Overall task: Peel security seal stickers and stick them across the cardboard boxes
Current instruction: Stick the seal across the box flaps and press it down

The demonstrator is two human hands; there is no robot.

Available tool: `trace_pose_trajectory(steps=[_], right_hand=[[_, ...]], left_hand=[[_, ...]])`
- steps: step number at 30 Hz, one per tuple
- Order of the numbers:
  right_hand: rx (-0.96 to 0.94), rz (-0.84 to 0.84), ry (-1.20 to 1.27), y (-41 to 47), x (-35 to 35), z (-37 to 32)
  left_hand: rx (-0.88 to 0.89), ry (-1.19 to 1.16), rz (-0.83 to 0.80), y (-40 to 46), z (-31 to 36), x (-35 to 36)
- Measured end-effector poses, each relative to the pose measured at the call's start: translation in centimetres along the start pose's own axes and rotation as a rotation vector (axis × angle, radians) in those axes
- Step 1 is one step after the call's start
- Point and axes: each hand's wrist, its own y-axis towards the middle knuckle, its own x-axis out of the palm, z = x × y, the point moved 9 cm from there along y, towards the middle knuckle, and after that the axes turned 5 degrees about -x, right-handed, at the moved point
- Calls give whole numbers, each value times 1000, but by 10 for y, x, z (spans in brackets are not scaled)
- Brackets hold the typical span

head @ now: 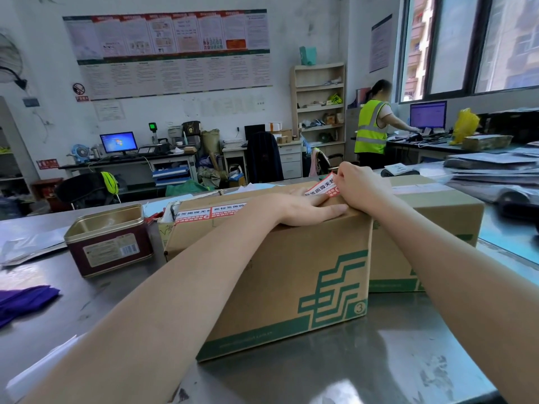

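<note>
A brown cardboard box with a green logo stands on the steel table in front of me. A red-and-white seal sticker lies stuck across its top at the left. My left hand rests flat on the top of the box, fingers stretched out. My right hand pinches a second red-and-white seal sticker at the far right of the top; its free end stands up off the cardboard. A second, similar box stands right behind and to the right.
An open gold-and-maroon tin sits left of the box. Purple cloth lies at the table's left edge. Stacked grey parcels fill the right. A person in a yellow vest works at a far desk.
</note>
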Motion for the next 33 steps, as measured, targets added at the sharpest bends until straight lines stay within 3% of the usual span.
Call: trace_pose_trajectory(steps=[6, 15, 33], right_hand=[[32, 15, 21, -2, 0, 5], [103, -49, 301, 6, 22, 23], [253, 45, 509, -8, 27, 8]], left_hand=[[6, 38, -30, -4, 2, -1], [24, 67, -38, 2, 1, 1], [132, -18, 38, -9, -28, 4]])
